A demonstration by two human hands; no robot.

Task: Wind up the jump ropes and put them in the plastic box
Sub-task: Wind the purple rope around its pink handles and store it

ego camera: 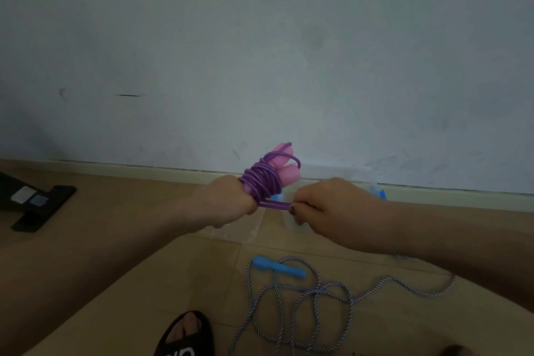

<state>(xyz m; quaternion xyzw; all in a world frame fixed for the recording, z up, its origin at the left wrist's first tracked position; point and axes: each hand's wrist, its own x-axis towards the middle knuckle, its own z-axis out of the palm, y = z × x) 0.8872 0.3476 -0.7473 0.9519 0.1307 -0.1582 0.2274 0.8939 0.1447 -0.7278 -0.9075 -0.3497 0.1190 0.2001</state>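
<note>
Gripping the upright handles [281, 163] in my left hand [231, 199], my right hand [326, 208] pinches the rope [261, 179] tail sideways.

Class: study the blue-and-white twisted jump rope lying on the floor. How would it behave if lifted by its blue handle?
The blue-and-white twisted jump rope would probably hang floppy, since it lies in loose curves. Its overlapping loops may snag or tangle. The rigid-looking blue plastic handle probably stays straight.

I see my purple rope [261, 179] around pink handles [286, 165], and a blue-and-white striped rope [303, 298] with a blue handle [277, 266].
</note>
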